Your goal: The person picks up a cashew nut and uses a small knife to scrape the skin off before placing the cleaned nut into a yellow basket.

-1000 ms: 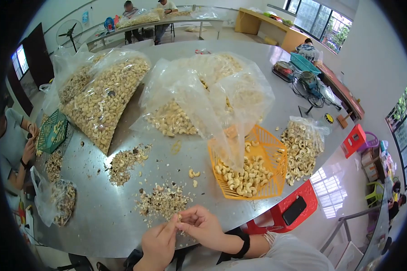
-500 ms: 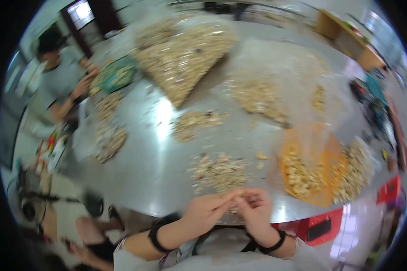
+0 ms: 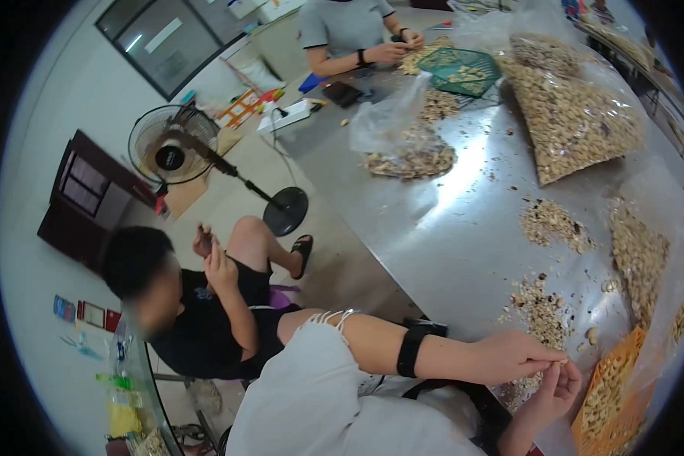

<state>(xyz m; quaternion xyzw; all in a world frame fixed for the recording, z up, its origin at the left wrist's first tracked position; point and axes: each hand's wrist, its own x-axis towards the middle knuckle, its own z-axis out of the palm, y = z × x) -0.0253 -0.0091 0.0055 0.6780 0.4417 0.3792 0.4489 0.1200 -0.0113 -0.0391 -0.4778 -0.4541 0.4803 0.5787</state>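
Note:
My left hand (image 3: pixel 505 357) and my right hand (image 3: pixel 556 391) meet over the near edge of the metal table, fingertips pinched together. Between them is a small pale nut (image 3: pixel 562 362), mostly covered by the fingers. Just beyond my hands lies a loose heap of shell bits and nut pieces (image 3: pixel 539 308). To the right, an orange basket (image 3: pixel 629 356) holds whole pale nuts and is partly cut off by the view. A few single nuts (image 3: pixel 591 334) lie between the heap and the basket.
A large clear bag of nuts (image 3: pixel 577 114) stands farther back, with another bag (image 3: pixel 638 258) at right. Across the table a person (image 3: pixel 349 38) works by a green basket (image 3: pixel 463 72). A seated person (image 3: pixel 205 304) is at left, near a standing fan (image 3: pixel 171 156).
My view has swung to the left, so the table shifted right and the seated person and fan came fully into view. Both hands stay pinched together at the fingertips.

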